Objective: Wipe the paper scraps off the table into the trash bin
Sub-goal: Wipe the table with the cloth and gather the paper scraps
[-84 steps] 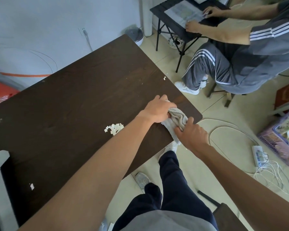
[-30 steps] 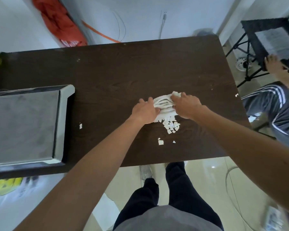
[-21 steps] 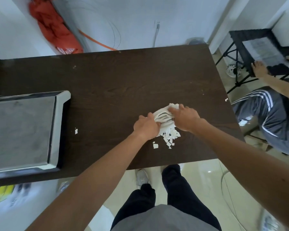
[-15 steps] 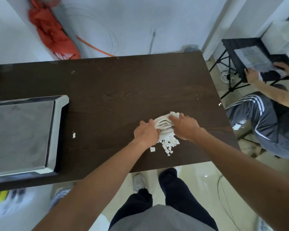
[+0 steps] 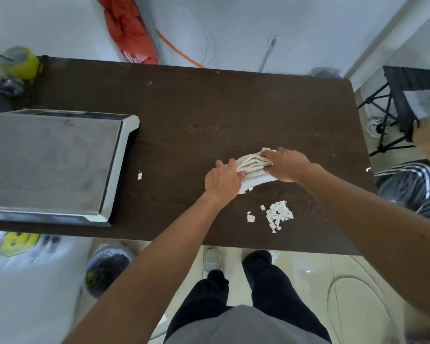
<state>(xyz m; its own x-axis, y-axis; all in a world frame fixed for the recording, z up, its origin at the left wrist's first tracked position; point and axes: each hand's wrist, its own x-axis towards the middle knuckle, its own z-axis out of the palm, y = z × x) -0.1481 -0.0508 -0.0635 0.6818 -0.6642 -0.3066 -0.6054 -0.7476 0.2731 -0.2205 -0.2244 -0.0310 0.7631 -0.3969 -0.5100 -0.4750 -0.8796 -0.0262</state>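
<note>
STEP: wipe | left grip (image 5: 222, 181), right grip (image 5: 284, 165): each pinching one end of cloth (image 5: 252, 165), keeping it wide on desk (image 5: 209, 108) | paper scraps (image 5: 278, 214): heaped near front edge, apart from cloth | trash bin (image 5: 107, 269): on floor, lower left

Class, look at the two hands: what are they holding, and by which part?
Both hold the bunched cloth: the left hand grips its left end, the right hand its right end.
</note>
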